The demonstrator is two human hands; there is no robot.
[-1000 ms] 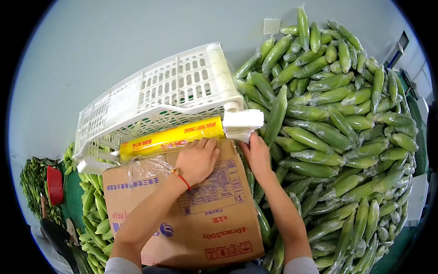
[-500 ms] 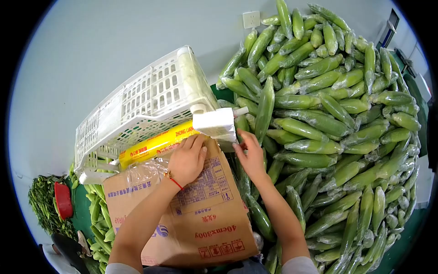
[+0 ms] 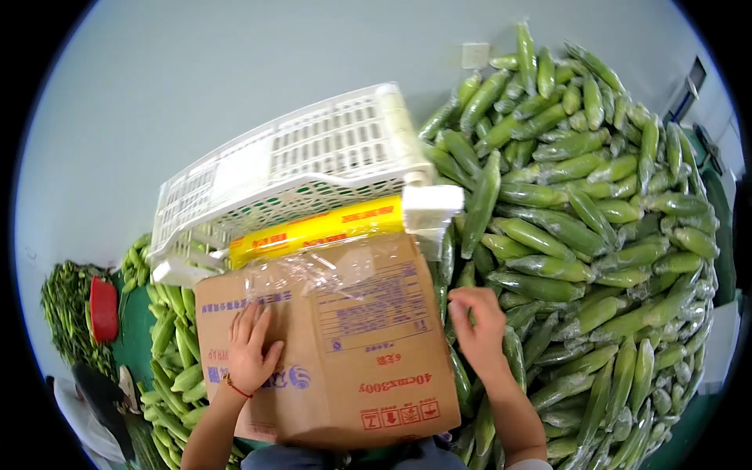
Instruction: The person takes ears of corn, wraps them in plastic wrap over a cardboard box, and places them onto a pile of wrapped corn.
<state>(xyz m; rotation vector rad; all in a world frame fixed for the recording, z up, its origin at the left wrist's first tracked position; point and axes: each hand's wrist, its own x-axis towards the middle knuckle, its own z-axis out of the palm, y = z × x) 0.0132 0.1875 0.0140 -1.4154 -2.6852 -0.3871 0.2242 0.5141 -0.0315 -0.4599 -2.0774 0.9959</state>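
Observation:
My left hand (image 3: 252, 350) lies on the left part of a brown cardboard box (image 3: 376, 329), fingers apart, with a red string at the wrist. Just beyond the box's right edge, my right hand (image 3: 478, 321) has its fingers curled, beside the wrapped green cobs; whether it holds anything is hidden. Behind the box a yellow roll of wrap (image 3: 321, 227) rests against a white plastic crate (image 3: 313, 149) tipped on its side. A white block (image 3: 432, 205) sits at the roll's right end. Clear film covers the box's far edge.
Plastic-wrapped green cobs (image 3: 572, 227) are heaped high on the right. Unwrapped cobs (image 3: 176, 337) lie left of the box. A red basin (image 3: 103, 309) and leafy greens (image 3: 66, 313) are at the far left. A wall socket (image 3: 475, 56) is on the wall.
My left hand has moved from the box's far edge to its left side. My right hand has drawn back from the white block towards me, and its fingers have curled. The view has shifted.

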